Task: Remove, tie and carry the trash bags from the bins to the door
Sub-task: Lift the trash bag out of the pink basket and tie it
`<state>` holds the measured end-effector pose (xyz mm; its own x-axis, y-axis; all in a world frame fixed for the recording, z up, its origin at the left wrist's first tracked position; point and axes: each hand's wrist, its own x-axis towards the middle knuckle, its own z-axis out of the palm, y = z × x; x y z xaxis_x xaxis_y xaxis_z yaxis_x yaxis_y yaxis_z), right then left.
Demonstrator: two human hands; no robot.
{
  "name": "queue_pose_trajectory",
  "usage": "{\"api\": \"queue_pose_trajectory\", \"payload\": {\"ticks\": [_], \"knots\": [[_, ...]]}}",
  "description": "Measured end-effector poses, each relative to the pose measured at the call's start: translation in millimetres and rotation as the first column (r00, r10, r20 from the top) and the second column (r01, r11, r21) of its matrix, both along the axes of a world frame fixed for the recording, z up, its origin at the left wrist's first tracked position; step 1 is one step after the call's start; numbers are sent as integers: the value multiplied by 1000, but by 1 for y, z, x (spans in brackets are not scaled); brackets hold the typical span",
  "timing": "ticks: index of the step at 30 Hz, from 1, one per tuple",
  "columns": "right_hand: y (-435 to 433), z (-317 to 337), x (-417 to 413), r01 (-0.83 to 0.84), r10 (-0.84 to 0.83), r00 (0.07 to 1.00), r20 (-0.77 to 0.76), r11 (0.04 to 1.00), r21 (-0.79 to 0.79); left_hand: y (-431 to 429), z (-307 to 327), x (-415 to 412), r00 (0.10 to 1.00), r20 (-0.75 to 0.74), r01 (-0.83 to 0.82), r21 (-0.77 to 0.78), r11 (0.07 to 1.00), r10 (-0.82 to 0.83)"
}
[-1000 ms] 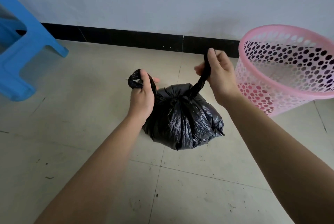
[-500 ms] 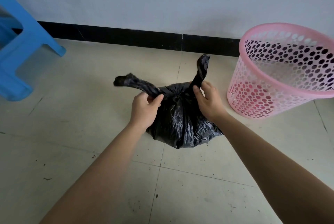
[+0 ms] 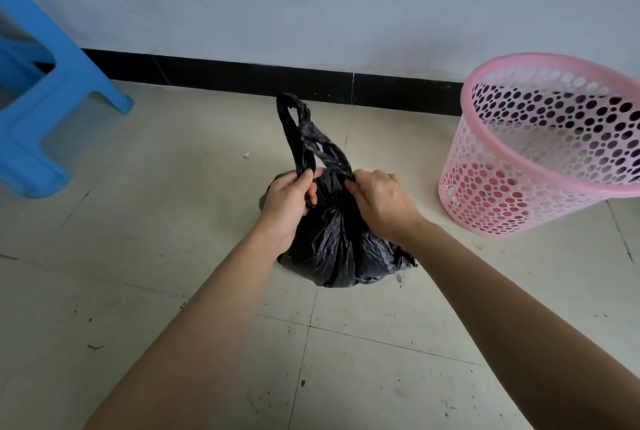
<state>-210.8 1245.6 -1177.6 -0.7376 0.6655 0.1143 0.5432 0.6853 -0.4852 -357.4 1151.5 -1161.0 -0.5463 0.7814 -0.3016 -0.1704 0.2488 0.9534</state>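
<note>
Our black trash bag [image 3: 341, 246] sits on the floor tiles [image 3: 156, 221], its two handles, pulled apart a second ago, now crossed upright; left hand [image 3: 289, 204] and right hand [image 3: 381, 202] each pinch one at the neck; the knot seems half made; the pink bin [image 3: 540, 149] stands empty beside us

On my feed, a bright blue plastic stool [image 3: 41, 110] stands at the left edge, its legs on the pale tiled floor [image 3: 138, 239]. Behind it I see a plain light grey wall [image 3: 311, 3] with a black skirting strip [image 3: 242, 74] running along its base. A small white scrap [image 3: 247, 153] lies on the tiles near the skirting, and dark specks dot the closer tiles.
</note>
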Motion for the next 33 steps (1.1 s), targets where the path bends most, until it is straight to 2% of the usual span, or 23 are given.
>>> {"api": "queue_pose_trajectory", "payload": {"ticks": [2,4,9,12,13,15,17,19,22,24,28,33], "knots": [[5,3,1,-54,54,996,66,999,-6,-3,-1,-6,987,158,32,30,999,-36],[12,6,2,-94,97,988,123,995,-27,-5,1,-13,967,228,103,45,994,-110],[14,21,-2,-220,223,944,244,975,-38,-8,4,-26,927,171,331,50,942,-335],[11,28,-6,-247,257,921,291,966,-73,-8,3,-30,927,119,355,26,935,-355],[12,28,-6,-235,260,929,265,964,-122,-9,3,-30,935,99,341,21,940,-341],[13,29,-4,-174,213,972,96,934,-313,-9,1,-31,957,103,270,18,963,-270],[12,29,1,-115,95,993,-64,844,-524,-11,-1,-33,969,174,172,40,984,-176],[10,24,6,-70,-28,989,-144,770,-634,-13,-3,-38,964,227,133,40,990,-139],[4,20,5,-64,-104,973,-208,740,-669,-13,-1,-43,942,292,164,23,986,-164],[3,21,3,-81,-113,967,-228,712,-698,-13,4,-45,918,318,244,14,970,-236],[2,22,-1,-112,-56,974,-220,725,-679,-17,7,-41,908,151,401,-49,915,-390],[4,27,-2,-97,2,989,-149,769,-632,-19,7,-41,905,140,411,-41,911,-402]]}}
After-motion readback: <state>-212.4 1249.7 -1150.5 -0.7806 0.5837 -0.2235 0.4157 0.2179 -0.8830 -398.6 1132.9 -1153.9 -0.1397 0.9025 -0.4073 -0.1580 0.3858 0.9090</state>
